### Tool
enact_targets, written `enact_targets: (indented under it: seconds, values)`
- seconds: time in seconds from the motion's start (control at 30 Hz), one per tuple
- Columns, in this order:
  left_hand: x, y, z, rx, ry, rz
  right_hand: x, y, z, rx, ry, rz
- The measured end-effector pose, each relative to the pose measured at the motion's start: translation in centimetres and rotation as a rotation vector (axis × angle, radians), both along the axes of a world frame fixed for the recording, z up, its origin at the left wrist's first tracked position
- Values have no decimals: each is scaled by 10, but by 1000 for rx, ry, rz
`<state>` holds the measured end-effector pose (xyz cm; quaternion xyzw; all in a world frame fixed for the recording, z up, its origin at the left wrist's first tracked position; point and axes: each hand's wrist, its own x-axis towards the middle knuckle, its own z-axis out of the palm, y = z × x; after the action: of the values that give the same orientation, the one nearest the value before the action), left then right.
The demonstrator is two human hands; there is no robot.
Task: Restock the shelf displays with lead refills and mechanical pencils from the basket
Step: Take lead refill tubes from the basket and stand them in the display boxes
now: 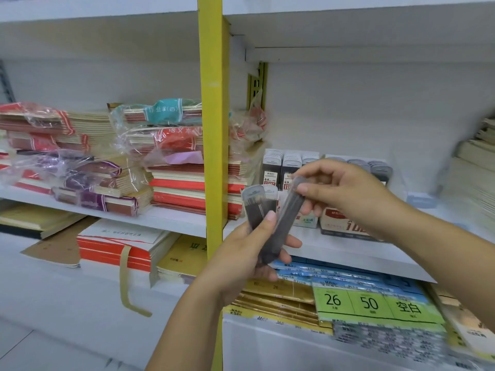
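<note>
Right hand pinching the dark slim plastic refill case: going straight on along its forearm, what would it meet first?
Probably the upright rows of dark, grey-capped lead refill cases in the shelf display behind the right hand and its dark slim plastic refill case; depth is unclear.

This is a stationery shop. White shelf boards [171,219] run across the frame, carried on a yellow steel upright [213,129] of the sort used in retail racking. At centre left, stacks of exercise books [171,167] lie in torn plastic wrap, many copies of each kind. At centre right, lead refills [273,167] stand in rows in display boxes, marked 0.5. At lower right lie paper packs with green labels [375,303] reading 26 and 50.
</note>
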<state>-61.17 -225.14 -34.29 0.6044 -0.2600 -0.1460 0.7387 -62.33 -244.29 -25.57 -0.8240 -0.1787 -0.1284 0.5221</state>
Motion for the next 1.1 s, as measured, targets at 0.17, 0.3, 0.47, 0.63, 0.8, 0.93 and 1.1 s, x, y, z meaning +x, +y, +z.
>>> enact_targets:
  seconds: [0.17, 0.3, 0.47, 0.63, 0.8, 0.93, 1.1]
  values:
    - [-2, -5, -3, 80, -25, 15, -7, -9, -1, 0, 26, -21]
    - [-1, -8, -5, 54, 65, 15, -10, -18, 2, -22, 68, -123]
    - [-1, -10, -5, 40, 45, 43, -14, -26, 5, -1, 63, -136]
    - [1, -12, -1, 30, 37, 86, -13, -34, 9, -27, 35, -148]
    - [3, -22, 1, -6, 46, 144, -20, -76, 46, 23, -258, -309]
    - [5, -37, 0, -3, 26, 163, -18, -102, 50, -221, -356, -419]
    - [6, -49, -1, 25, 60, 120, -3, -106, 31, -401, -396, -500]
